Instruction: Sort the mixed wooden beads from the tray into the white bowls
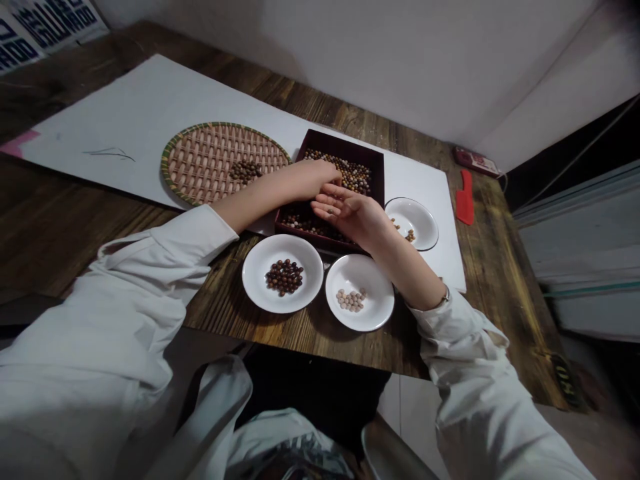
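My left hand (319, 179) reaches over a dark red box (379, 170) of mixed beads (345, 172). Its fingers curl down beside my right fingers, and what they pinch is hidden. Palm up above the box's near part, my right hand (353, 212) is slightly cupped, with a small pale bead (331, 211) on its fingers. Dark brown beads (284, 277) lie in a white bowl (254, 280) at the near left. Pale beads (351, 300) fill part of another bowl (383, 303). Yellowish beads (410, 236) sit in a third bowl (425, 227), partly behind my right wrist.
A round woven tray (200, 157) with brown beads (246, 171) lies left of the box on a white board (140, 100). A red comb-like object (465, 198) and a dark red device (476, 161) are on the wooden table (500, 287) at the right.
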`<state>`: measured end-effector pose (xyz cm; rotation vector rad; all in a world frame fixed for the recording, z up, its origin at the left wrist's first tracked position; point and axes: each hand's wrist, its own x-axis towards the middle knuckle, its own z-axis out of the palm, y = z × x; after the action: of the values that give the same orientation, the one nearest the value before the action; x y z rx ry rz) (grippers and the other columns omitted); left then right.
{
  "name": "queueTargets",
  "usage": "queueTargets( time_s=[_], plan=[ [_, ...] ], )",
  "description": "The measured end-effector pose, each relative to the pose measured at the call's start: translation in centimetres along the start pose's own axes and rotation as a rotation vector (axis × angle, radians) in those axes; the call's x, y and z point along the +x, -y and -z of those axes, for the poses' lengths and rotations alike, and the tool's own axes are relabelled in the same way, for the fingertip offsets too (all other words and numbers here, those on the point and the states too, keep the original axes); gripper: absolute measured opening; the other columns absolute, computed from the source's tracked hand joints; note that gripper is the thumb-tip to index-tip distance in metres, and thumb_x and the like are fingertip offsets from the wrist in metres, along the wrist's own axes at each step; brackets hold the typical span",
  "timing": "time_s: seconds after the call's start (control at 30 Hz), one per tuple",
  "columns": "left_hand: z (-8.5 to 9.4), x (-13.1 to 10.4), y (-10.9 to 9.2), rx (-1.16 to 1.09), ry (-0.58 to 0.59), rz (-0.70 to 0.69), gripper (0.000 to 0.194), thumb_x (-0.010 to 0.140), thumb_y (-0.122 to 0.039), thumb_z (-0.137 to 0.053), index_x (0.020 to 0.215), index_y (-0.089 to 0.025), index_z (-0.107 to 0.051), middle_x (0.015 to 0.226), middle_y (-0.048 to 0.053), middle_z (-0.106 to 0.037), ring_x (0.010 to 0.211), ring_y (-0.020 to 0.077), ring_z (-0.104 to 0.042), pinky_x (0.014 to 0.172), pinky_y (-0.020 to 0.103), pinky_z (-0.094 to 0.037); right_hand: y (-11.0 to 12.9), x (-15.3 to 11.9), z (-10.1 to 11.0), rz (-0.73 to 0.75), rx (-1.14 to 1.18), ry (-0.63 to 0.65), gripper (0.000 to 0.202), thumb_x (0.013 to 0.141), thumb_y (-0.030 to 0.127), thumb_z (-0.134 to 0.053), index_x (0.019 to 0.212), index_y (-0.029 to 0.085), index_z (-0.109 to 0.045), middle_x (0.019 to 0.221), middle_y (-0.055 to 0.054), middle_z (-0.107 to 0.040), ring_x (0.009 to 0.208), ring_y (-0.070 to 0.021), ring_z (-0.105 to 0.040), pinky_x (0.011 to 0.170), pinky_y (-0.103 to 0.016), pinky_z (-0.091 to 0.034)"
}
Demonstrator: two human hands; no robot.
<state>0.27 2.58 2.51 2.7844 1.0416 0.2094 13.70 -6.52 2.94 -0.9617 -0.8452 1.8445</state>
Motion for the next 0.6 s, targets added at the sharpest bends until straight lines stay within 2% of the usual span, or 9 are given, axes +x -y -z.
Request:
queueTargets(
  time_s=[0.2,0.47,0.6],
  plan=[
    [0.1,0.0,0.1,0.005,0.017,0.004,0.031,0.085,-0.024,-0.049,0.108,-0.017,-0.069,0.107,0.008,-0.070,0.097,0.0199,-0.063,0.080,0.028,-0.043,0.2,0.5,0.7,-0.038,0.135,-0.110,0.040,0.064,-0.002,-0.040,0.097,0.018,-0.052,0.087,-0.003,-0.064,0.087,-0.0127,-0.066,0.093,-0.031,-0.056],
    [-0.2,-0.1,0.2,-0.028,-0.016,-0.023,0.032,0.090,-0.027,-0.044,0.110,-0.017,-0.067,0.108,0.008,-0.068,0.100,0.0199,-0.062,0.083,0.028,-0.043,0.5,0.5,0.9,-0.073,0.189,-0.236,0.026,0.077,0.004,-0.039,0.095,0.019,-0.052,0.081,-0.003,-0.065,0.079,-0.0122,-0.065,0.082,-0.027,-0.060],
    [-0.1,-0.1,0.2,-0.042,-0.061,-0.041,0.034,0.094,-0.030,-0.040,0.112,-0.018,-0.066,0.111,0.008,-0.067,0.103,0.0196,-0.061,0.086,0.028,-0.042,0.5,0.7,1.3,-0.057,0.205,-0.272,0.020,0.083,0.011,-0.038,0.096,0.019,-0.052,0.082,-0.004,-0.065,0.082,-0.0142,-0.066,0.082,-0.030,-0.060]
  ],
)
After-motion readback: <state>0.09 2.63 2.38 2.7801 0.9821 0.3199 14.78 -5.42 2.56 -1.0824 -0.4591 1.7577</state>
